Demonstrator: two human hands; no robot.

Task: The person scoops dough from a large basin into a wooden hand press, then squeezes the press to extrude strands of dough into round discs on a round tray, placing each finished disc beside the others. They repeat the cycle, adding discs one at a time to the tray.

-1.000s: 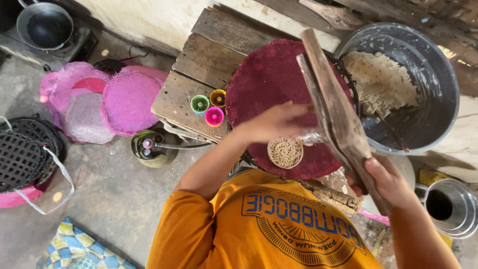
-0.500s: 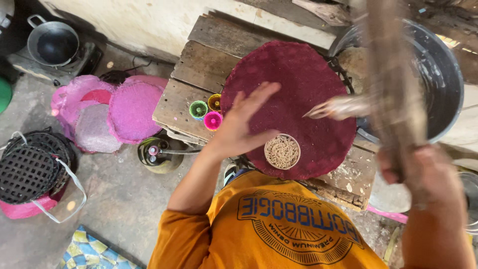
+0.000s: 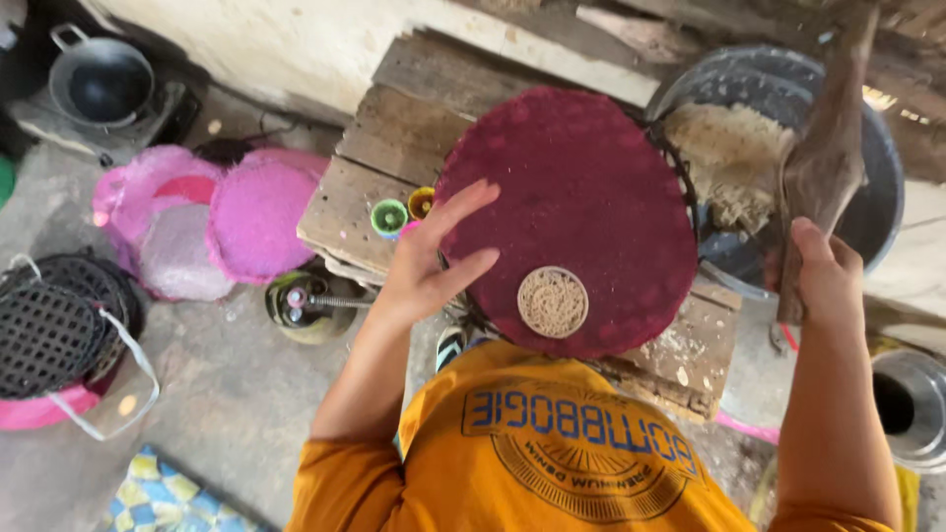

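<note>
A round dark-red woven mat (image 3: 581, 187) lies on a wooden plank table (image 3: 394, 118). On its near edge sits a small round cake of pale pressed strands (image 3: 553, 301). My left hand (image 3: 434, 261) is open with fingers spread, resting against the mat's left rim. My right hand (image 3: 826, 276) grips the lower end of a long wooden paddle (image 3: 833, 148), which stands nearly upright over a large grey basin (image 3: 887, 207) holding pale dough (image 3: 734, 158).
Small green and yellow cups (image 3: 402, 210) stand on the table left of the mat. Pink round mats (image 3: 236, 217) lie on the floor at the left, with black baskets (image 3: 49, 335) and a dark pot (image 3: 99, 84). A metal vessel (image 3: 912, 404) is at the right.
My right hand has swung the wooden paddle off the mat, up and to the right over the basin. My left hand left the small cake and moved to the mat's left rim.
</note>
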